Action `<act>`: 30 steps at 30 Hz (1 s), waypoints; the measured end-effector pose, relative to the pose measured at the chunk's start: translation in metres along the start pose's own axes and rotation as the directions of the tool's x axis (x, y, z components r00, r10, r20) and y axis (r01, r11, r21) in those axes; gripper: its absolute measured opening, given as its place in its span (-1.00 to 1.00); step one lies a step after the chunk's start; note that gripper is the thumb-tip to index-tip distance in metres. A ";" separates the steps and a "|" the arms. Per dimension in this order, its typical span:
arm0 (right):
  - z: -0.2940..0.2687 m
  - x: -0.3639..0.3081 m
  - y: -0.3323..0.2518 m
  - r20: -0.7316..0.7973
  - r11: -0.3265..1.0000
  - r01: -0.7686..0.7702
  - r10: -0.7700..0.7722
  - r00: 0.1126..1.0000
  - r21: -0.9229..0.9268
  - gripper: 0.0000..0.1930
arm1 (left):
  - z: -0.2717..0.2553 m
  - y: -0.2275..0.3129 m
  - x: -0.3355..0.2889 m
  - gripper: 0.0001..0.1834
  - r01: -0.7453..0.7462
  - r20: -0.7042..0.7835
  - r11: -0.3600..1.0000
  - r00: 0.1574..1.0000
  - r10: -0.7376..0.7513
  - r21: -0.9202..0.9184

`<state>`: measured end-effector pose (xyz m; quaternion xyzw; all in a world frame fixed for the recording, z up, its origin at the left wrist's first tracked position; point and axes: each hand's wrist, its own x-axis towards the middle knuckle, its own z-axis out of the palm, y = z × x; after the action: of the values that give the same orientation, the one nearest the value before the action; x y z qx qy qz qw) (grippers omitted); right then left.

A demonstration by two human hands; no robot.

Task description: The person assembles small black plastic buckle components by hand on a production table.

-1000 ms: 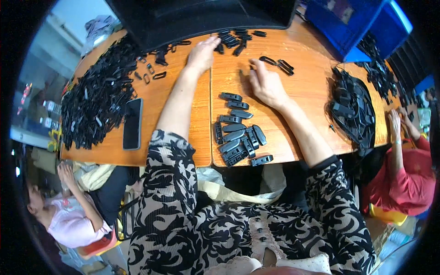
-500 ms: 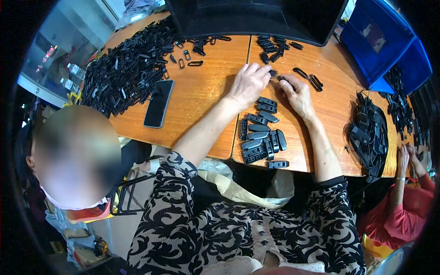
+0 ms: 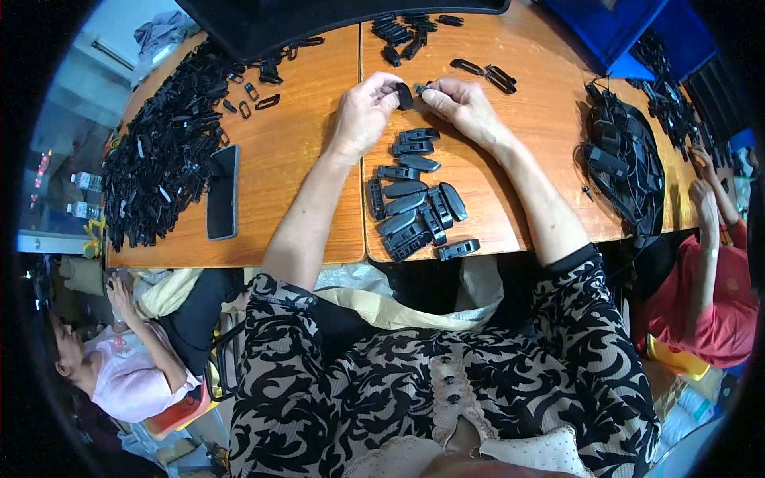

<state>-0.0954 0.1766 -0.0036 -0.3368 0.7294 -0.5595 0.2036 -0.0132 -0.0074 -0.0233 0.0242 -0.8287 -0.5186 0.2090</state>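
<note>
Over the wooden table point(image 3: 311, 199), my left hand point(image 3: 362, 115) pinches a small black oval plastic part point(image 3: 405, 96) between thumb and fingers. Just to its right, my right hand point(image 3: 462, 111) is closed with thumb against forefinger on a small dark piece point(image 3: 420, 89), too small to name. The two pieces are close together; whether they touch I cannot tell. Between my forearms lies a loose cluster of black plastic clip-like parts point(image 3: 406, 203), several of them smooth-topped. Beyond my hands are black elongated loop-shaped parts point(image 3: 500, 78) and a small group of black pieces point(image 3: 392, 32).
A large heap of black parts point(image 3: 159, 143) covers the left side, with a phone point(image 3: 223, 191) beside it. At right lie a black bag-like bundle with cords point(image 3: 625, 163) and a blue bin point(image 3: 598, 32). A dark tray point(image 3: 319, 20) stands behind. Co-workers sit at both sides.
The view has shifted, so the table sits higher and further left. My left hand has turned, and the black oval part now stands up in its fingers. My right hand still pinches its piece.
</note>
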 end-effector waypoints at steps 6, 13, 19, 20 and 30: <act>0.002 -0.002 0.001 -0.020 1.000 0.009 -0.008 1.000 0.027 -0.72 | -0.007 0.023 -0.001 -0.55 0.120 0.028 0.884 0.992 -0.121 -0.452; 0.010 -0.002 -0.002 0.015 0.994 0.050 -0.051 0.999 0.096 -0.72 | -0.019 0.000 0.001 -0.57 0.263 0.236 0.810 0.959 -0.158 -0.524; 0.004 -0.001 0.001 0.055 0.996 0.025 -0.030 0.998 0.090 -0.72 | -0.013 0.010 -0.003 -0.60 0.278 0.306 0.889 0.937 -0.167 -0.365; 0.001 0.000 0.003 0.049 0.993 0.015 -0.021 0.999 0.116 -0.73 | -0.010 0.012 -0.002 -0.60 0.279 0.311 0.887 0.936 -0.166 -0.367; 0.000 -0.003 -0.001 0.116 0.969 -0.014 -0.015 0.993 0.246 -0.73 | -0.007 0.008 -0.006 -0.73 -0.100 0.223 0.993 0.971 0.083 0.066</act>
<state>-0.0933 0.1791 -0.0033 -0.3414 0.6411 -0.6250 0.2859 -0.0035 -0.0081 -0.0158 -0.0634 -0.8661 -0.4759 0.1388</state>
